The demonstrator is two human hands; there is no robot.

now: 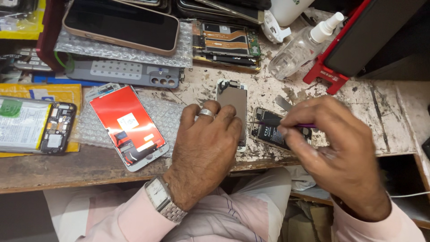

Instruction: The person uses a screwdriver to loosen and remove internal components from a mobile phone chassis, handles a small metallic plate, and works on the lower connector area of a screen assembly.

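Right hand [340, 152] pinches a purple tool [286, 125] over an opened phone [273, 130]. Left hand [206, 152], fingers curled and holding nothing, rests on a screen panel [233, 101].

screen panel [127, 126] left | detached display [233, 101] centre | opened phone [271, 130] right | spray bottle [304, 45] behind

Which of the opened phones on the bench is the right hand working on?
The small opened phone with the black battery, under the right hand and its purple tool; the larger one lies far left.
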